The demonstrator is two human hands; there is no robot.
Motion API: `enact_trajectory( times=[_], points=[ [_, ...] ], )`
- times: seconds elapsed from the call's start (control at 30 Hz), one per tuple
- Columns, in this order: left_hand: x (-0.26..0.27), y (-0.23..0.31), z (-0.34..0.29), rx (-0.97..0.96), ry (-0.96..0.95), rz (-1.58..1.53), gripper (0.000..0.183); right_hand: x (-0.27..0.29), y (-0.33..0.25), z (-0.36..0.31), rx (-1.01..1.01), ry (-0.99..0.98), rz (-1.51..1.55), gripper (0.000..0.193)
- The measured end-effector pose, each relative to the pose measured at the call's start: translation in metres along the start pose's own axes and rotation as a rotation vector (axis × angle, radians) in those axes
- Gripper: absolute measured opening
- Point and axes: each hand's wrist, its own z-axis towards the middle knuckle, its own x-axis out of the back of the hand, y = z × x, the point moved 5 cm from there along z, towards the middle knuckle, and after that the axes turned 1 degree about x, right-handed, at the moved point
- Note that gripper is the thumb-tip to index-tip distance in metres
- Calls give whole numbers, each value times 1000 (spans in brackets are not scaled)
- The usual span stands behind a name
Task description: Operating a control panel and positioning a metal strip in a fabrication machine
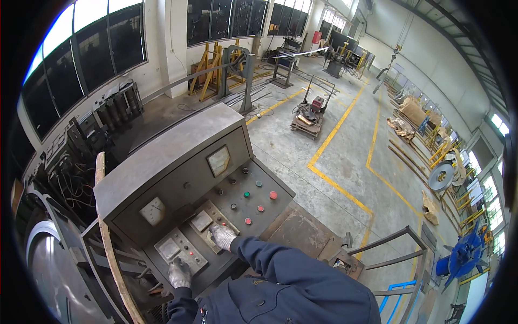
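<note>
The person's two hands work apart, each in a pale knit glove and each at its own small control panel set into a dark metal console. The left hand (179, 274) is at the near lower edge of the left control panel (188, 257), its fingers bent forward over that edge; whether they pinch a knob there cannot be told, as the glove covers the spot. The right hand (223, 236) lies over the right control panel (215, 212), fingers curled loosely downward, and what sits beneath them is hidden too. Each panel carries a small pale meter and a lit red lamp. The panels lie side by side on the low, sloping part of the console (167, 143), directly in front of the person, whose dark blue sleeve (270, 256) reaches in from the right. Beyond the right hand, the same slope bears a green button (246, 194), several red buttons (260, 208) and some dark knobs. Two square gauges (152, 210) are mounted on the upright face above. A long wooden strip (108, 243) leans beside the console's left end, near a big round metal part (46, 264). To the right runs a metal railing (388, 240), with a blue finned machine part (467, 254) past it. Farther out, a cart (307, 120) loaded with a red machine stands on the concrete floor (286, 156) among yellow lines, and a crane hook (397, 48) hangs in the distance.
</note>
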Motion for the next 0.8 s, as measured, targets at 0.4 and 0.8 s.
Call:
enact_trajectory(
  times=[0.4, 0.8],
  points=[
    [1, -5, -3, 11, -14, 30, 30, -4, 0, 0, -8, -34, 52, 29],
    [-12, -14, 0, 0, 13, 51, 29, -20, 12, 1, 68, 9, 22, 28]
  ],
)
